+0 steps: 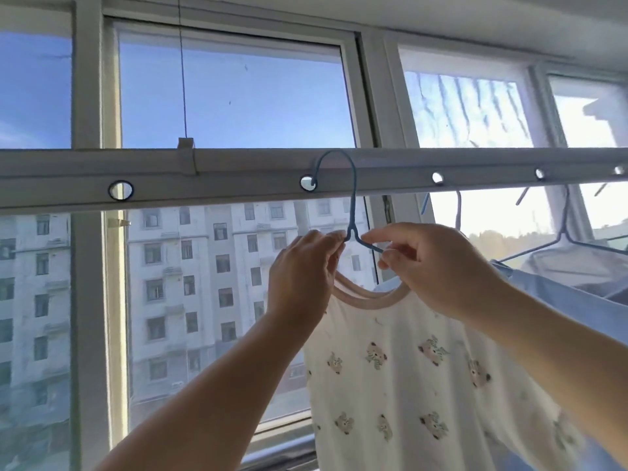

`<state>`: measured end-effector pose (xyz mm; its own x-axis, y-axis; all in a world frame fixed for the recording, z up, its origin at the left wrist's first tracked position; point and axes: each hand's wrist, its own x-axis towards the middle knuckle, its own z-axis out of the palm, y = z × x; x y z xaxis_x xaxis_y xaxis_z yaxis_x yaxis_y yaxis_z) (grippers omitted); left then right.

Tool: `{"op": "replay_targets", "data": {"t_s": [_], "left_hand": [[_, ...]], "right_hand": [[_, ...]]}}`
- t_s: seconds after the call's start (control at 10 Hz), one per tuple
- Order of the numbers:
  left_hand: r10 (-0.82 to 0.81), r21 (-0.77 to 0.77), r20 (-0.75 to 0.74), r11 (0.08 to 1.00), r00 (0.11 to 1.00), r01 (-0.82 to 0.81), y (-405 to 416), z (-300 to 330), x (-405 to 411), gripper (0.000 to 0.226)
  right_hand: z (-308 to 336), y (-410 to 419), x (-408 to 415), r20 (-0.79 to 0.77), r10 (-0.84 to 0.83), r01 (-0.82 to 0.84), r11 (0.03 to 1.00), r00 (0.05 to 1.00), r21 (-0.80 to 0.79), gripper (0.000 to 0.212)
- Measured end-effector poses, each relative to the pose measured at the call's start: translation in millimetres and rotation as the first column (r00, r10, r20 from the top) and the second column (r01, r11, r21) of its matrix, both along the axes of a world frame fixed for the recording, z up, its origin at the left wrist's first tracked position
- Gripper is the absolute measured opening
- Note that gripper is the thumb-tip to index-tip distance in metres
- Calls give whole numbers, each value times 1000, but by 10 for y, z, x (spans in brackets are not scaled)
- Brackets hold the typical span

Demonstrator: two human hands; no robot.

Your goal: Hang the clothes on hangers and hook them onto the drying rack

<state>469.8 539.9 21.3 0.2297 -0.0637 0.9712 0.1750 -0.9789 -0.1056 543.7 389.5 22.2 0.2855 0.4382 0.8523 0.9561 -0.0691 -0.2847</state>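
Both hands are up at the blue hanger (pixel 353 212) in the middle of the frame: the left hand (pixel 302 266) pinches it just left of the fork under the hook, and the right hand (pixel 438 266) pinches the arm on the other side. The hook tip sits in one of the round holes of the drying rack bar (pixel 238 178) that runs across the whole frame, and a white shirt with little bears (pixel 407 385) hangs off the hanger toward the lower right. Further right there's a light blue garment (pixel 560 297) on another hanger (pixel 564 232), with a window (pixel 234 96) and an apartment block (pixel 190 283) behind it all.
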Motion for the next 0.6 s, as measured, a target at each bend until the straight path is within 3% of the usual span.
{"op": "replay_targets", "data": {"t_s": [0.3, 0.5, 0.6], "left_hand": [[25, -10, -4, 1000, 1000, -25, 13, -52, -16, 23], [121, -73, -168, 988, 978, -135, 45, -320, -112, 41], [106, -162, -132, 979, 986, -127, 47, -281, -255, 51]], "right_hand": [[-14, -5, 6, 12, -14, 14, 1000, 1000, -26, 33], [-132, -63, -16, -13, -16, 12, 970, 1000, -244, 31], [-121, -223, -31, -118, 8, -24, 991, 993, -135, 27]]}}
